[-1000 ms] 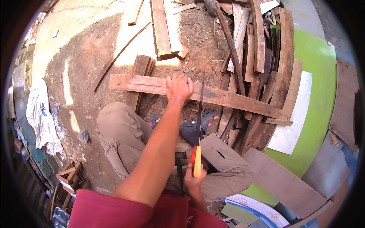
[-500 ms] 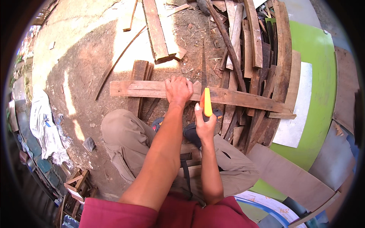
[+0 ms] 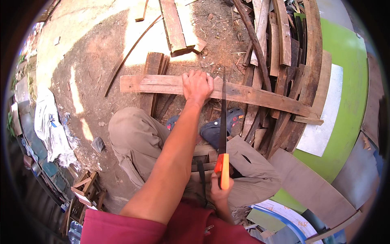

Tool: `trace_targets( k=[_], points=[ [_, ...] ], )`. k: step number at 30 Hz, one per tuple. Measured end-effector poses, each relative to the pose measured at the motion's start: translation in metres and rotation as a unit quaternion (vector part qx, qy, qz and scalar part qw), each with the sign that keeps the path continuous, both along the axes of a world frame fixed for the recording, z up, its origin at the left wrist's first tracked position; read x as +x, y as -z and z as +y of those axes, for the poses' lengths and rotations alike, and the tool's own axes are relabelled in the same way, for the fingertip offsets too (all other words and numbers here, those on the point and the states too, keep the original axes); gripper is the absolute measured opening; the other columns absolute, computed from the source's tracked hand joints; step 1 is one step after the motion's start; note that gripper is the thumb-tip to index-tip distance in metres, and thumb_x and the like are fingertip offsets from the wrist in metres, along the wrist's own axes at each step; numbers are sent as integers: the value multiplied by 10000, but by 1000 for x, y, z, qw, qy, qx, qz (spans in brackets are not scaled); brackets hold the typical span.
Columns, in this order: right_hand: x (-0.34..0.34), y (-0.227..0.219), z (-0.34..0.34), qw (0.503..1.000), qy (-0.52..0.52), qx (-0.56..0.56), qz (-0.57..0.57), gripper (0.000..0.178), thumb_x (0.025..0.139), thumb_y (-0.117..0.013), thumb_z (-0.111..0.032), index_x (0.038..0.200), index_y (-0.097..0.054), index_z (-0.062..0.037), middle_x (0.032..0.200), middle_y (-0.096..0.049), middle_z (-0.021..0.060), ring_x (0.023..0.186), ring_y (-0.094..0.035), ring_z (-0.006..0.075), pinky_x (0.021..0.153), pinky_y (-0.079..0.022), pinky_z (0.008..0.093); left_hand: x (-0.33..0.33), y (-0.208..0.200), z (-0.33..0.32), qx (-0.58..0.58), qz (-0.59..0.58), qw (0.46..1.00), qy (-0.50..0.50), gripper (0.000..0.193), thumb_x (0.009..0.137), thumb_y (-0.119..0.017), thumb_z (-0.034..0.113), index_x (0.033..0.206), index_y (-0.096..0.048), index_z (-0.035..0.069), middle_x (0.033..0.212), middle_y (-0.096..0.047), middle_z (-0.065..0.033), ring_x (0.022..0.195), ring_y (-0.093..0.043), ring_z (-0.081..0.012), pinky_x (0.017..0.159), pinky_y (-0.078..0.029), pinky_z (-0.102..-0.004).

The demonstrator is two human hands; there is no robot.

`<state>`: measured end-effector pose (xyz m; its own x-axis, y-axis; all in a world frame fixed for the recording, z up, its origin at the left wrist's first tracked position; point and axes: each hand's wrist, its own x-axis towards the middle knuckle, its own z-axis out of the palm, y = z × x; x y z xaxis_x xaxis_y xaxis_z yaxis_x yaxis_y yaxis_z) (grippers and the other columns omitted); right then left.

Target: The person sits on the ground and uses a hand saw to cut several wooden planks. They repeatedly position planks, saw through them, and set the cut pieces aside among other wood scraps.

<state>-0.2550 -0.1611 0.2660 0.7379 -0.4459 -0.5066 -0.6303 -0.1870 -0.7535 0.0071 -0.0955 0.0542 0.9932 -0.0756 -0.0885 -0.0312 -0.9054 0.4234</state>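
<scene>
A long wooden board (image 3: pixel 264 96) lies crosswise in front of me. My left hand (image 3: pixel 198 86) is closed over it left of the middle, pressing from above with the fingers wrapped round the far edge. Close to my body, my right hand (image 3: pixel 220 191) grips the orange and yellow handle of a handsaw (image 3: pixel 223 122). Its dark blade points away from me and crosses the board just right of my left hand, with the tip slightly past the far edge. The cut itself is too small to make out.
Short timber offcuts (image 3: pixel 152 67) prop the board's left part. Its right end rests on a pile of old planks (image 3: pixel 280 87), beside a green panel (image 3: pixel 349 101). My shoes (image 3: pixel 221 126) stand under the board. A stone (image 3: pixel 98 144) and white cloth (image 3: pixel 53 126) lie leftward.
My right hand has pulled the saw back toward my body, so more blade shows on the near side of the board. My left hand keeps its hold on the board.
</scene>
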Motion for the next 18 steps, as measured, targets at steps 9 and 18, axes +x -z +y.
trace_targets(
  k=[9,18],
  points=[
    [185,119,-23,998,8,-34,-60,335,908,-693,-154,698,-540,57,566,-556,105,544,-481,132,535,-401,377,0,0,0,9,6,1000,3,315,919,-535,289,833,-747,72,941,-743,-93,988,-633,-254,905,-389,-423],
    [20,24,-15,996,-58,-17,-60,198,862,-663,-21,690,-569,10,564,-512,102,485,-519,192,503,-418,343,3,-1,-3,2,9,1000,6,294,915,-552,288,838,-739,74,914,-739,-88,945,-637,-250,886,-390,-424]
  ],
)
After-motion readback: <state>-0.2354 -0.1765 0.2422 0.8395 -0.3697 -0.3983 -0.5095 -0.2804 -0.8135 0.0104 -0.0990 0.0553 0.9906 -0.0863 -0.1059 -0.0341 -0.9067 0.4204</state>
